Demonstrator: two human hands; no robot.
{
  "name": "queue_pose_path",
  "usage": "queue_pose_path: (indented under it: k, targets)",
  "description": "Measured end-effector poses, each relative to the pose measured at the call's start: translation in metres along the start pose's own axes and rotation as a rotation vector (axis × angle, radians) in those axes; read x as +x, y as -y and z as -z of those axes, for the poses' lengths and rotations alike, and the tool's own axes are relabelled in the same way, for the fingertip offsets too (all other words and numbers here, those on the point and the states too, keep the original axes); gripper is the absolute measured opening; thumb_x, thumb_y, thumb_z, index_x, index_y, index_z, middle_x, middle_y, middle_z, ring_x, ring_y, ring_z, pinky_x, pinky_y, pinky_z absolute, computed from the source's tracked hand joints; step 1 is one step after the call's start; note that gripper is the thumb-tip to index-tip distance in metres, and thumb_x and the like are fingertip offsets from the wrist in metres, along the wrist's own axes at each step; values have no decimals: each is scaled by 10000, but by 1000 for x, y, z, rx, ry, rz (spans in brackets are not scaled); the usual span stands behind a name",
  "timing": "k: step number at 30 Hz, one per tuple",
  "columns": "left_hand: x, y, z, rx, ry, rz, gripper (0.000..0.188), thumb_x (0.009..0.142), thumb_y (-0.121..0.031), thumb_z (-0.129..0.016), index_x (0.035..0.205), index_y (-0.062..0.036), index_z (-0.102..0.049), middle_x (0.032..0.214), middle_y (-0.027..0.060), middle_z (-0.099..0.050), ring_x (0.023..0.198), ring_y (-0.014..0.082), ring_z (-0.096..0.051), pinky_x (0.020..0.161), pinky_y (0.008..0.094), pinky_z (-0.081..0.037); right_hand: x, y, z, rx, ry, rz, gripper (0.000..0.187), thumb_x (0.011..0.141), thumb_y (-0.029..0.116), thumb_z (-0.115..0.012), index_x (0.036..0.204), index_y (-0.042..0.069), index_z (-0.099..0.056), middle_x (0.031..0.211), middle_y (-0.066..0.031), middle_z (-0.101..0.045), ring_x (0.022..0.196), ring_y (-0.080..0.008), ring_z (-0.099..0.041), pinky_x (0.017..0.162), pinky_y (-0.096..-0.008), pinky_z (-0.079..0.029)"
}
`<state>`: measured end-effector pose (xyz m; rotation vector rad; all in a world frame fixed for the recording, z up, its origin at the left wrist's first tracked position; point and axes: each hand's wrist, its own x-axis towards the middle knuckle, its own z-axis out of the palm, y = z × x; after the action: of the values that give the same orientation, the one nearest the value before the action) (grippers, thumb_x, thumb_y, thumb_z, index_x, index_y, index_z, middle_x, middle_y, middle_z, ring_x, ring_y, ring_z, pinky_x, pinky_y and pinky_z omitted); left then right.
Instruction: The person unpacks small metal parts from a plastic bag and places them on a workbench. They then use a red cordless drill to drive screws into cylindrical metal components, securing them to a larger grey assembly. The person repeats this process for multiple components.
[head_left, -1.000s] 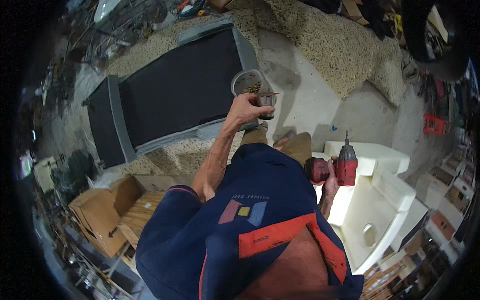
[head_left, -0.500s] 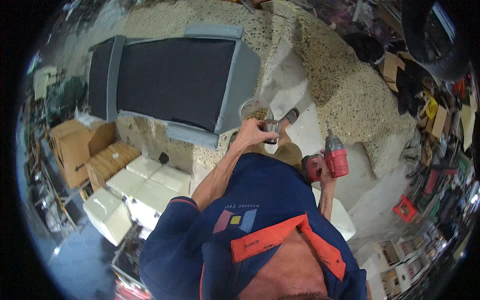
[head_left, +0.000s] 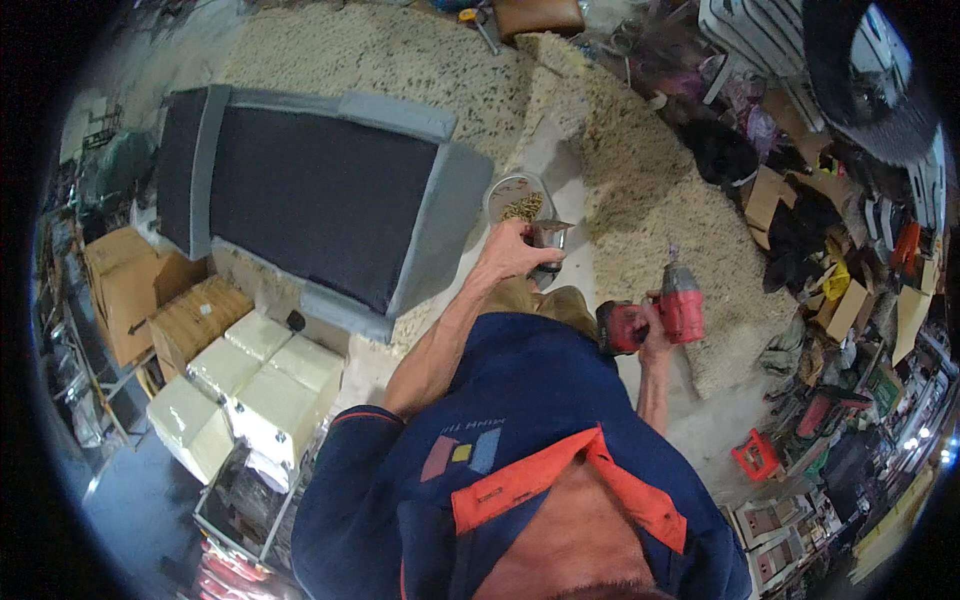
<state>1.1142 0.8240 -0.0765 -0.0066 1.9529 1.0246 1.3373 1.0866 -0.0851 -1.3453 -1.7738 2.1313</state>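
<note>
Cluttered workshop floor spreads all around, with a beige speckled carpet laid over it and a large grey panel with a black face lying flat on the carpet's near edge. Taking that panel as the landmark: just off its right end the left hand is stretched forward, fingers curled around a small metal cup that it grips from the side. Right behind the cup, touching or nearly so, sits a clear round container of brass-coloured screws, open side up.

Further right of the panel, well apart from it, the right hand is wrapped closed around the handle of a red cordless drill. The drill's long axis runs roughly upright in the head view, its bit pointing away from the person toward the carpet, while the black battery base sticks out toward the panel.

Below the panel's left end stand cardboard boxes and pale foam blocks, stacked close together.
</note>
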Motion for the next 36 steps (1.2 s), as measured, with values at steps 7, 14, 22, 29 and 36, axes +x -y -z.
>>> queue_pose_path:
  k: [7, 14, 22, 29, 36]
  targets:
    - [141, -62, 73, 127, -86, -80, 706, 595, -558, -860, 911, 60, -731, 856, 220, -723, 820, 313, -709, 762, 407, -550, 92, 40, -83, 257, -8, -37, 235, 913, 69, -689, 1119, 16, -589, 665, 5, -496, 556, -105, -480, 544, -275, -425]
    - [336, -17, 138, 257, -208, 6, 675, 586, -565, -865, 810, 54, -719, 774, 230, -702, 762, 342, -709, 734, 449, -549, 217, 14, -150, 183, 143, -256, 254, 913, 127, -705, 1120, 22, -599, 678, 5, -518, 615, -108, -506, 611, -281, -420]
    - [611, 110, 180, 384, -195, 256, 722, 558, -560, -888, 916, 50, -750, 973, 228, -733, 932, 344, -716, 826, 427, -563, 320, -78, -173, -173, 155, -532, 167, 938, 169, -683, 819, 55, -654, 723, -16, -598, 644, -142, -549, 649, -304, -441]
    - [716, 211, 168, 290, -212, 337, 751, 564, -570, -881, 1003, 26, -755, 1100, 215, -708, 1027, 344, -690, 879, 433, -561, 341, -91, -136, -369, 146, -805, 82, 932, 114, -682, 907, 37, -674, 794, -12, -622, 705, -162, -563, 693, -299, -445]
    - [646, 185, 108, -145, -516, 224, 698, 566, -499, -876, 957, 54, -708, 1107, 226, -625, 1057, 372, -628, 938, 428, -516, 377, -67, -155, -10, 169, -739, 225, 942, -4, -626, 1160, 50, -621, 865, 1, -595, 654, -114, -481, 648, -306, -444]
